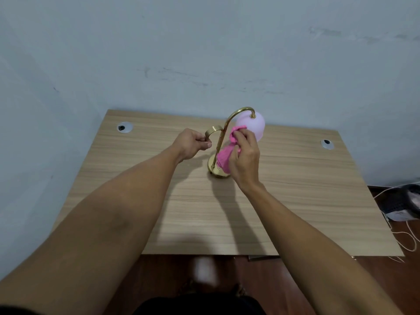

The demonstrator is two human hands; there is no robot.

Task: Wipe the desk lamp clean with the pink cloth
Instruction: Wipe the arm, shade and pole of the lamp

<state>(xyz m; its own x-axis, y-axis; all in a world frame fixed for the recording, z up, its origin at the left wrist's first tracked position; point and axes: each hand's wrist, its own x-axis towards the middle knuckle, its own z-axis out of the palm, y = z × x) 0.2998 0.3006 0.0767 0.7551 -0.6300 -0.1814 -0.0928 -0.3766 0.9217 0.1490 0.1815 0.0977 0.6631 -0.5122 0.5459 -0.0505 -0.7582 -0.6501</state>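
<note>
Both hands worked at a brass desk lamp (227,130) standing on a wooden table (295,189).

The left hand (191,144) closed its grip on the lamp's short curled brass handle (212,131), while the right hand (246,160) pressed a bunched pink cloth (223,155) against the curved stem just beside the pale pink shade (253,126). The round base (216,171) sat on the table, partly hidden by cloth. 2 grommet holes (124,127) marked the far corners.

Even, soft light; arm shadows fall toward near edge of desk (295,201). Wide-angle bowing at frame edges. Floor at bottom blurred.
</note>
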